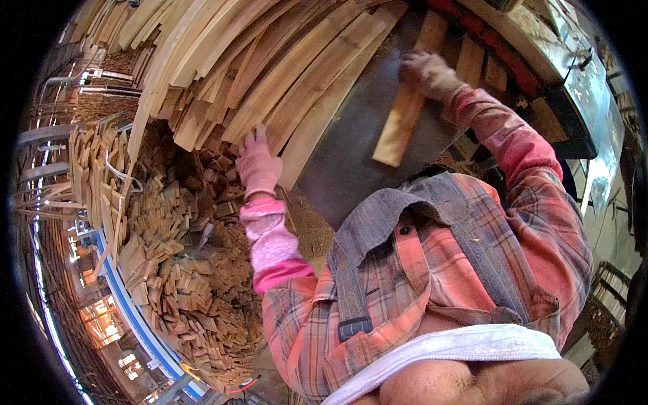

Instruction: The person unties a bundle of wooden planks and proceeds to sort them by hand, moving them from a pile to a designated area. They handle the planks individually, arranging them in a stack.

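Observation:
My left hand (259, 167), in a dusty pinkish glove, rests its outstretched fingers against the near ends of some long wooden planks (307, 77). These planks lie side by side in a loose stack that fans away toward the far left. My right hand (430, 75), also gloved, is closed over a shorter wooden board (399, 125). That board lies slanted across a dark metal tabletop (337, 162), its pale cut end pointing toward me. The glove covers part of the board, and the fingertips are only partly visible.
A large heap of wood offcuts (189, 290) fills the floor at left. Upright bundled strips (94, 169) stand beyond it, near a blue-and-white rail (138, 320). Right of the tabletop are more short boards (470, 62), a red machine edge (503, 44) and a shiny metal surface (597, 101).

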The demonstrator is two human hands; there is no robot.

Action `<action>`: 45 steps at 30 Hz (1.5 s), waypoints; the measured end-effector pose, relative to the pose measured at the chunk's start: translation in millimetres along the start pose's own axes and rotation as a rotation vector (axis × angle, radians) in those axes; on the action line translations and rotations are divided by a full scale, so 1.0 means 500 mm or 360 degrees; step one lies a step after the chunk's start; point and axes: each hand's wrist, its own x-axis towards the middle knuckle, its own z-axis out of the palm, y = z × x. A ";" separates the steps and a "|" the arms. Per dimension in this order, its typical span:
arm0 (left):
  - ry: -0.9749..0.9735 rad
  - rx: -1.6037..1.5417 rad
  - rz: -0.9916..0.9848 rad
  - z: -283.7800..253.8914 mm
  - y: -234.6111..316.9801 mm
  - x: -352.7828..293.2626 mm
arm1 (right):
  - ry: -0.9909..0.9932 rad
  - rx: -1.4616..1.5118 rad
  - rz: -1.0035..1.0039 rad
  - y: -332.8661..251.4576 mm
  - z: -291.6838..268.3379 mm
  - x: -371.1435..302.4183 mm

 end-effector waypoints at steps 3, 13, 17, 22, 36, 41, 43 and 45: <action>-0.0033 0.0089 0.0028 0.022 -0.064 -0.023 | 0.0393 0.0190 0.0101 0.080 0.015 -0.045; 0.0424 -0.0856 0.0153 0.042 -0.101 -0.060 | 0.0201 0.0275 0.0608 0.156 0.044 -0.025; 0.0445 -0.2135 0.0048 0.031 -0.071 -0.070 | 0.0184 0.0317 0.1056 0.184 0.127 -0.042; 0.0284 -0.2388 -0.0024 0.100 -0.050 -0.129 | 0.0208 0.0493 0.0610 0.015 -0.059 -0.056; 0.0243 -0.1335 0.0465 0.151 0.110 -0.153 | 0.0308 0.0698 -0.0075 -0.242 -0.072 -0.034; 0.0660 -0.0484 0.0368 0.093 0.054 -0.126 | 0.0324 0.0370 -0.0022 -0.117 -0.016 -0.024; 0.0357 -0.0460 0.0148 0.113 0.027 -0.126 | 0.0233 0.0381 0.0017 -0.036 -0.034 -0.044; 0.0373 -0.0397 0.0078 0.152 0.010 -0.130 | 0.0249 0.0397 0.0086 -0.003 -0.038 -0.068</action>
